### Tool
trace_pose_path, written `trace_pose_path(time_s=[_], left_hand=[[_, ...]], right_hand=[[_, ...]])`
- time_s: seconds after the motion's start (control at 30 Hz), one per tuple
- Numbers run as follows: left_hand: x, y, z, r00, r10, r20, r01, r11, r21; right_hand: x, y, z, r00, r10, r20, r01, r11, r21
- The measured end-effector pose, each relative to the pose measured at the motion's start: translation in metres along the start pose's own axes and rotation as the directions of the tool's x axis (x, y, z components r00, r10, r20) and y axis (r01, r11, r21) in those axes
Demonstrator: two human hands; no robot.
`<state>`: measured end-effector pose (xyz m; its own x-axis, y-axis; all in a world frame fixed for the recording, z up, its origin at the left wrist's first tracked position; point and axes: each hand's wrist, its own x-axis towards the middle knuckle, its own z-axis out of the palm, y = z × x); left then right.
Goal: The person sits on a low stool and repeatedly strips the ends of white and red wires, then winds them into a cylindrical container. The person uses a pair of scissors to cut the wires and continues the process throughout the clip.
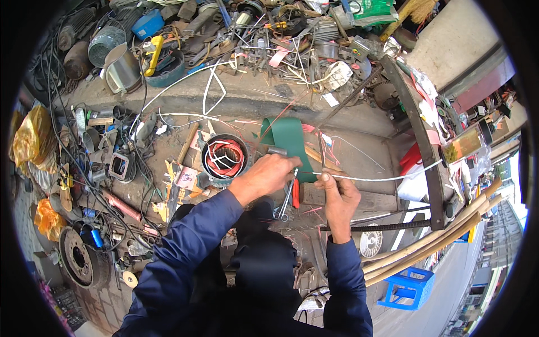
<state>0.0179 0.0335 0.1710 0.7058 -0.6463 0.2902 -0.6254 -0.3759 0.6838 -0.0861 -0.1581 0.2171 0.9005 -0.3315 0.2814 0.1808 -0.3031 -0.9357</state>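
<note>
While a long, thin, white flexible tube (387, 179) is being gripped near its left end between the thumb and fingers of the right hand (340, 197), the left hand (268, 175) is being held just beside it, with the back turned upward. The left fingers are being curled in toward the tube's end, but whether anything is being gripped by them cannot be told. The tube is being stretched from the right hand to the right, in a slight curve, and is being seen across an upright of a dark, rusty metal frame (422, 143); contact there cannot be told.

To the left of the left hand, a ring of red wire windings (240, 154) is being enclosed by a round grey metal housing (216, 180). Beyond the hands, part of the ground is being covered by a curled dark green sheet (287, 136). Below the gap between the hands, a red-handled tool (296, 194) is being seen near silver scissors (284, 215) with looped handles. At the lower right, ground is being taken up by a blue plastic stool (412, 286), near long, pale wooden poles (441, 242).
</note>
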Motion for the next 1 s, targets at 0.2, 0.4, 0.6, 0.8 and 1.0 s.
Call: trace_pose_path(time_s=[0.2,0.4,0.6,0.8,1.0], left_hand=[[-0.005,-0.027,0.008,0.999,-0.033,0.028,0.028,0.990,0.141],[-0.012,-0.034,0.011,0.999,-0.047,-0.008,0.047,0.999,0.013],[-0.029,-0.073,0.006,0.980,-0.190,-0.052,0.194,0.976,0.100],[-0.030,-0.071,0.014,0.969,-0.207,-0.137,0.215,0.975,0.051],[-0.027,-0.055,0.020,0.947,0.025,-0.320,0.005,0.996,0.094]], right_hand=[[-0.011,0.032,0.015,0.994,-0.087,0.065,0.094,0.989,-0.111],[-0.004,0.091,0.065,0.977,-0.154,0.146,0.172,0.978,-0.121],[0.001,0.108,0.089,0.988,-0.089,0.125,0.104,0.987,-0.121],[0.014,0.140,0.123,0.978,-0.155,0.139,0.180,0.966,-0.188],[0.026,0.179,0.175,0.980,0.181,0.085,-0.174,0.981,-0.089]])
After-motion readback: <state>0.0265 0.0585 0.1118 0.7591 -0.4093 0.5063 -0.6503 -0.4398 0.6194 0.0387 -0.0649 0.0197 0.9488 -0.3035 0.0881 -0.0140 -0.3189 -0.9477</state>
